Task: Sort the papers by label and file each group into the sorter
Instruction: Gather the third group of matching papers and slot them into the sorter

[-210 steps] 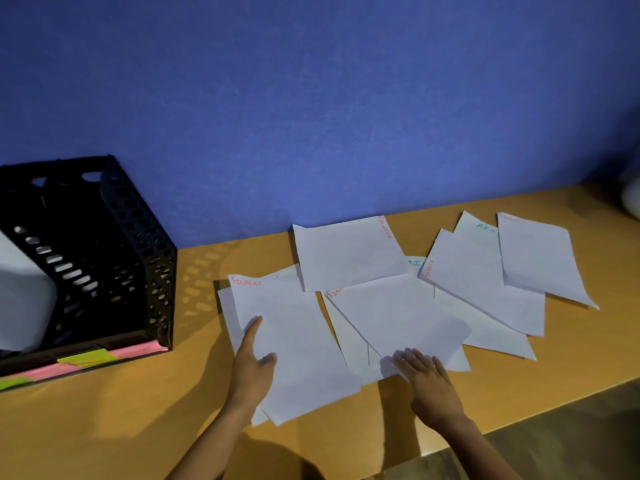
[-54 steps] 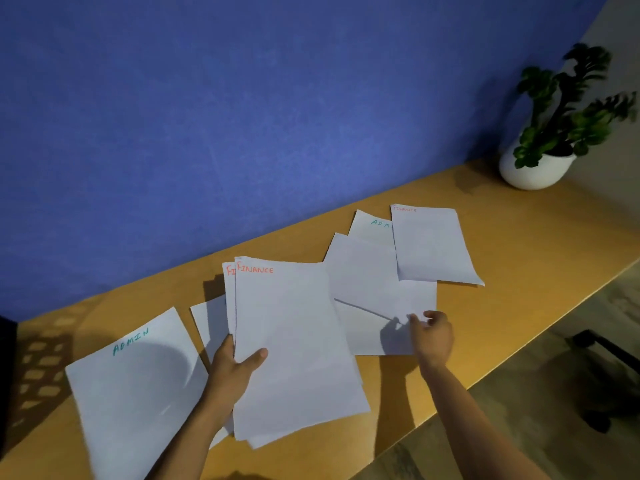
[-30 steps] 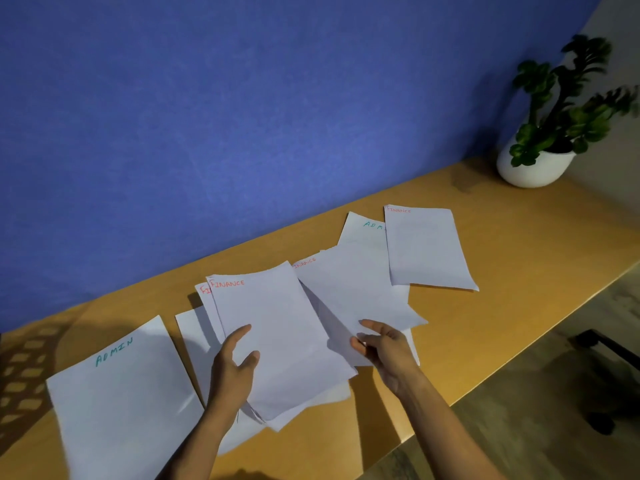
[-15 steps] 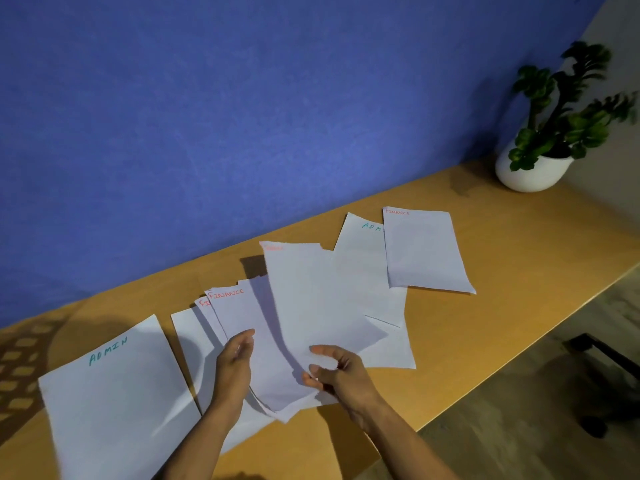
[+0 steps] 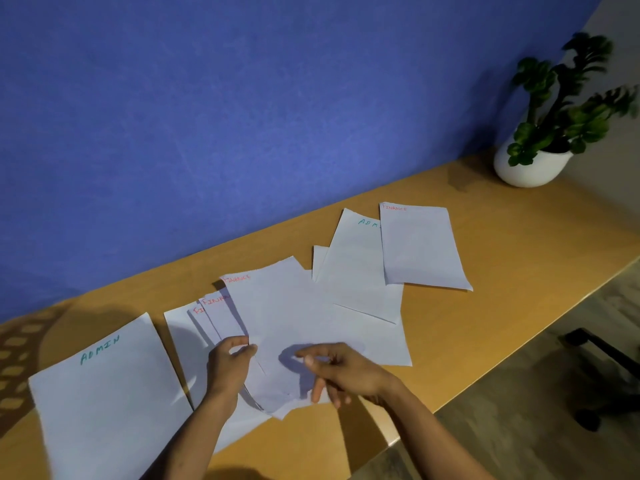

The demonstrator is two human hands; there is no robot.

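White sheets lie on the wooden desk (image 5: 519, 237). My left hand (image 5: 230, 368) pinches a fanned stack of FINANCE sheets (image 5: 277, 317) with red labels. My right hand (image 5: 341, 372) hovers over the stack's lower right part, fingers spread, holding nothing that I can make out. An ADMIN sheet (image 5: 104, 393) with a green label lies flat at the left. Farther right lie another ADMIN sheet (image 5: 356, 265) and a single FINANCE sheet (image 5: 420, 247) overlapping its edge. The sorter is out of view.
A white pot with a green plant (image 5: 533, 164) stands at the desk's far right corner. The blue wall (image 5: 242, 116) runs behind the desk. The desk's front edge runs diagonally at the right, with floor and a dark chair base (image 5: 602, 368) beyond it.
My right hand dragged a FINANCE sheet from the middle pile leftward onto the stack in my left hand, then let go of it. The view swung right, away from the sorter.
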